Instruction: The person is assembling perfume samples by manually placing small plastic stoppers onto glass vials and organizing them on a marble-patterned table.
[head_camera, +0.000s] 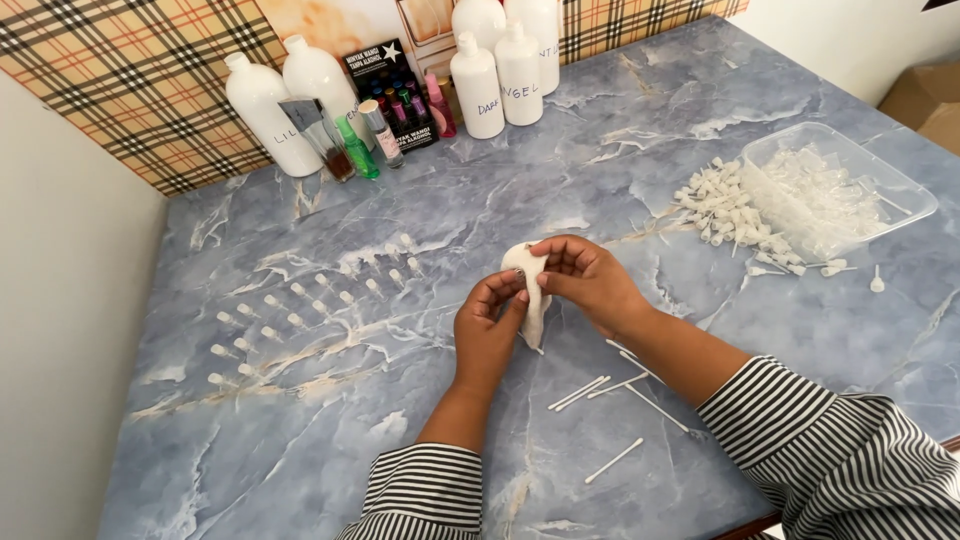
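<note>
Both my hands meet over the middle of a blue marbled table. My left hand and my right hand pinch a small wad of white cloth or tissue between their fingertips; something tiny may be wrapped in it, but I cannot tell. Several thin white tubes lie loose on the table just below my right wrist. To the left, several small clear vials with white caps stand in rows.
A clear plastic tray full of white pump parts sits at the right, with a heap of the same parts beside it. White bottles, small coloured bottles and a dark box stand along the plaid back wall.
</note>
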